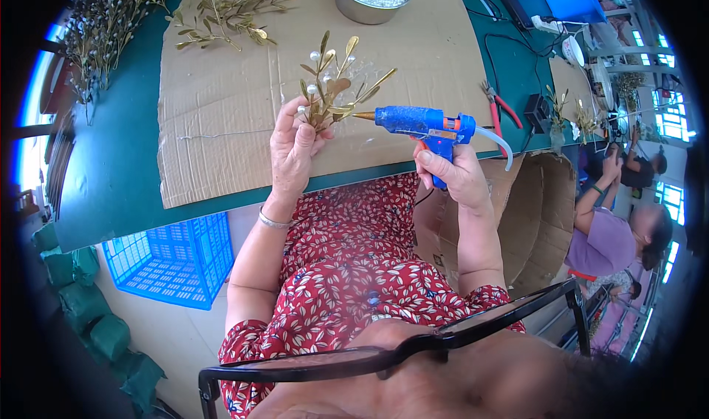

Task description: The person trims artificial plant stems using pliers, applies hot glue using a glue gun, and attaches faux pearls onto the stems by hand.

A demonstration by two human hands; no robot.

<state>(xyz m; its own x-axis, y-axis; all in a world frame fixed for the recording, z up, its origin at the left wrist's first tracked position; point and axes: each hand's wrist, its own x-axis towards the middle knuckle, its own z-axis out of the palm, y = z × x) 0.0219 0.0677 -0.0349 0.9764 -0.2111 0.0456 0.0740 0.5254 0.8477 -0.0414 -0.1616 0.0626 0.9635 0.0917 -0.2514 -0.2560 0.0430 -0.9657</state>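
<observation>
My left hand is closed round the base of a gold artificial leaf sprig, which stands upright above the cardboard. Several white pearl beads sit on its stems. In my right hand is a blue hot glue gun, gripped by its handle. Its brass nozzle points left and reaches the lower leaves of the sprig; whether it touches them I cannot tell. A clear glue stick sticks out of the gun's back end. Beyond the sprig stands a round metal bowl full of white pearl beads.
A cardboard sheet covers much of the green table. More gold sprigs lie at the far left, beside beaded ones. Red-handled pliers and cables lie right. Below are a blue crate and a cardboard box. Another person sits right.
</observation>
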